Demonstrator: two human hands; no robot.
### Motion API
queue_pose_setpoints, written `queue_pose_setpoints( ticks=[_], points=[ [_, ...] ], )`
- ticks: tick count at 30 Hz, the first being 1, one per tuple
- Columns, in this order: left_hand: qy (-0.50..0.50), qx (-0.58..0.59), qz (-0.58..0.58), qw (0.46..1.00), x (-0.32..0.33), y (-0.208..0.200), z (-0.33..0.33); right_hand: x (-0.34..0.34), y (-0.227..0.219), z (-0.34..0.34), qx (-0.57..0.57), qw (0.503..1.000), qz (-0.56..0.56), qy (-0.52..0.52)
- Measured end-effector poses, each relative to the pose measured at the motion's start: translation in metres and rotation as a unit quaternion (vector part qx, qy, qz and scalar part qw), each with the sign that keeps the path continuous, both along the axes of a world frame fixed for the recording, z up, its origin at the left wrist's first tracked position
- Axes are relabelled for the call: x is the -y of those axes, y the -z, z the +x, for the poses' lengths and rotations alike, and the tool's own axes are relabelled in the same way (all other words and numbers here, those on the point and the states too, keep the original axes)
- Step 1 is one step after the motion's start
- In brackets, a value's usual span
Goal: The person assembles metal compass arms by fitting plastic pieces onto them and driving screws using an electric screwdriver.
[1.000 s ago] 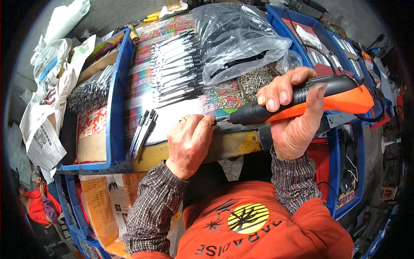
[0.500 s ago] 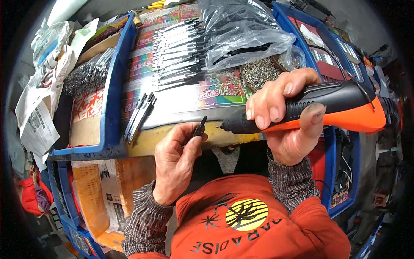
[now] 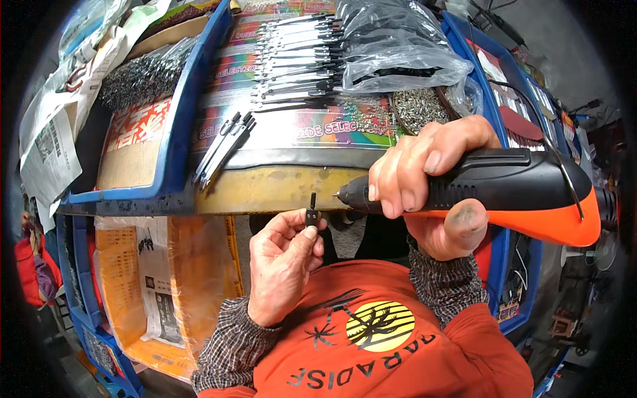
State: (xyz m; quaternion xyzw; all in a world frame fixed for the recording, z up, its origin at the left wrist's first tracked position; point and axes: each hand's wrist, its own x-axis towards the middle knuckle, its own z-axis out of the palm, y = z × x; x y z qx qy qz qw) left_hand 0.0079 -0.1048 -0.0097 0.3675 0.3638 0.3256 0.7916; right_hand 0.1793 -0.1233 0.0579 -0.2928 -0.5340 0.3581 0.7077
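1. One left hand (image 3: 282, 272) is nearest, in front of the tabletop (image 3: 275, 190). Its thumb and forefinger are pinched together on one small black piece (image 3: 312, 217). The piece stands upright, its thin stem pointing up and two tiny dots on its wider body.

2. One right hand (image 3: 431, 166) is wrapped round one black-and-orange screwdriver (image 3: 524, 172). Its fingers are curled over the black body, with the thumb on the near side. The screwdriver's tip points left, near the stem of the small black piece, with a gap between them.

3. One orange basket (image 3: 126, 292) sits below the tabletop, on the left, with a printed sheet (image 3: 159, 292) inside.

4. A little bunch of black-and-silver sticks (image 3: 224, 151) lies slanted near the front edge; they overlap, and I cannot tell the exact number.

5. One round dish (image 3: 394, 119) holds screws (image 3: 421, 109), too many to count. More loose screws (image 3: 370, 114) are scattered just left of it.

6. Farther back lies one long row of sticks (image 3: 298, 60), too crowded to count, beside one clear bag (image 3: 405, 56) with dark contents.

7. One blue tray (image 3: 192, 99) on the left holds a heap of thin dark rods (image 3: 149, 69).
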Motion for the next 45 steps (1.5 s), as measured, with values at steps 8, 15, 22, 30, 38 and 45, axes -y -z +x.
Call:
queue_pose_setpoints(
  ticks=[8, 15, 22, 30, 38, 45],
  points=[
    [-0.001, 0.075, -0.14, 0.987, -0.001, 0.002, 0.009, -0.004, 0.006, 0.0, 0.029, 0.998, 0.037, -0.047],
    [-0.028, 0.058, -0.118, 0.991, 0.003, 0.013, 0.016, -0.005, 0.008, -0.002, 0.027, 0.997, 0.037, -0.065],
    [-0.028, 0.04, -0.098, 0.994, 0.004, 0.012, 0.018, -0.004, 0.008, -0.003, 0.037, 0.996, 0.025, -0.074],
    [-0.035, 0.041, -0.099, 0.994, 0.005, 0.011, 0.02, -0.006, 0.011, 0.002, 0.058, 0.994, 0.025, -0.089],
    [-0.021, 0.024, -0.104, 0.994, 0.003, 0.009, 0.018, -0.006, 0.009, -0.003, 0.05, 0.995, -0.002, -0.086],
    [-0.029, -0.002, -0.089, 0.996, 0.004, 0.004, 0.022, -0.018, -0.004, 0.003, 0.184, 0.969, -0.001, -0.168]
  ],
)
